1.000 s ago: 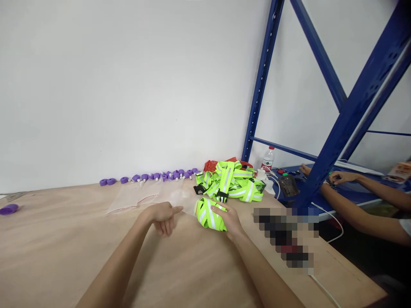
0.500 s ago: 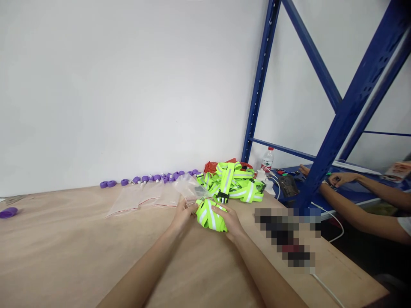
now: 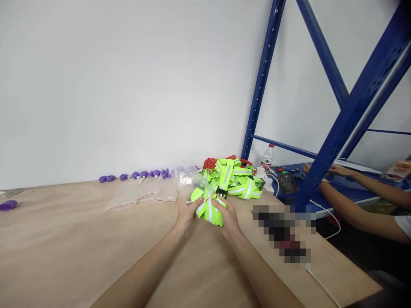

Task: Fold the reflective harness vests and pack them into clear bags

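Observation:
A folded bundle of neon yellow-green reflective strap [image 3: 210,210] is between my two hands, partly inside a clear plastic bag [image 3: 189,179] with a red seal line. My left hand [image 3: 188,212] is closed on the bag's edge and the bundle's left side. On the right side, my right hand [image 3: 228,214] pinches the bag's edge and the bundle. Just behind them lies a pile of similar reflective straps [image 3: 233,177] with a black buckle [image 3: 221,192]. Flat clear bags [image 3: 123,196] rest on the table to the left.
Small purple items [image 3: 123,176] line the wall, and another [image 3: 8,205] lies far left on the brown table [image 3: 80,244]. A blue rack [image 3: 263,81], a water bottle [image 3: 267,157] and another person's arms [image 3: 356,205] are at the right. A cable lies front right.
The bag's opening now lies over the top of the bundle, where before it was beside it. Both hands have shifted to grip the bag's edge with the bundle.

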Available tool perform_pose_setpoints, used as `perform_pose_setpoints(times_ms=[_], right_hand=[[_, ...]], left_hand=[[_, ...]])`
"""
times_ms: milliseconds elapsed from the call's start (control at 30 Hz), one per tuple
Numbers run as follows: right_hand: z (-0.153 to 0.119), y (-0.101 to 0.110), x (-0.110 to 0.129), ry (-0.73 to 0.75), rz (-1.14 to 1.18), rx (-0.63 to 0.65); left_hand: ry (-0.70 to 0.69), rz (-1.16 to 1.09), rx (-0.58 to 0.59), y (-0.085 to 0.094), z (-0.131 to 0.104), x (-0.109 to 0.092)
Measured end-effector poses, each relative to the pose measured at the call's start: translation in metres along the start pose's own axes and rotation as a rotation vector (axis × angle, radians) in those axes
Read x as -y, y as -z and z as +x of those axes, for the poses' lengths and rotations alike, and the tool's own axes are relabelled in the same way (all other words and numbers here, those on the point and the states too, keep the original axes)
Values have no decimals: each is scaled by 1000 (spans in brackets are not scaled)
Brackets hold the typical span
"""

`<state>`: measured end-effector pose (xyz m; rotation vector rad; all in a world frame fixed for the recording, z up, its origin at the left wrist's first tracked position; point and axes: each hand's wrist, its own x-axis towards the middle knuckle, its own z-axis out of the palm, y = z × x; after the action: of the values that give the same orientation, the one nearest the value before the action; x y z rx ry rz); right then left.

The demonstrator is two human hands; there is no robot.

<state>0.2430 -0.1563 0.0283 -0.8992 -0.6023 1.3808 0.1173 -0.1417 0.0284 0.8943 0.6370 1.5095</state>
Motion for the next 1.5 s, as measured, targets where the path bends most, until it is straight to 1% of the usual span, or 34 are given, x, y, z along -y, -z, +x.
perform_pose_setpoints(times_ms=[100,267,367,467,567,633,733,833,900,967,1033,1133,1233,1367,1500], right_hand=[[2,1,-5,29,45,-19],[3,0,-11,48,84,-97],[2,-1,-10,46,117,-119],[2,-2,-9,34,151,-90],[2,-3,-9,13,175,-66],[3,-3,-10,4,189,-73],[5,-3,-14,13,207,-105],[6,-2,-18,27,209,-146],[7,-1,-20,32,204,-163],[8,0,-19,36,199,-163],[8,0,-18,35,194,-150],[8,2,-15,28,187,-119],[8,5,-12,23,190,-98],[8,7,-8,30,205,-75],[7,6,-7,43,223,-60]], left_hand=[[9,-12,3,0,-4,5],[87,-40,-20,-5,-14,16],[115,-54,-18,-7,-16,18],[138,-68,38,-3,-13,10],[174,-70,118,6,-7,0],[196,-63,154,11,-5,-3],[214,-47,169,14,-7,4],[231,-21,147,11,-13,16],[239,-7,143,10,-14,21],[248,1,167,12,-13,21],[252,10,200,18,-9,18],[214,42,219,31,-3,12],[118,105,220,39,-3,10],[-27,259,252,38,-10,8],[-186,491,257,32,-14,6]])
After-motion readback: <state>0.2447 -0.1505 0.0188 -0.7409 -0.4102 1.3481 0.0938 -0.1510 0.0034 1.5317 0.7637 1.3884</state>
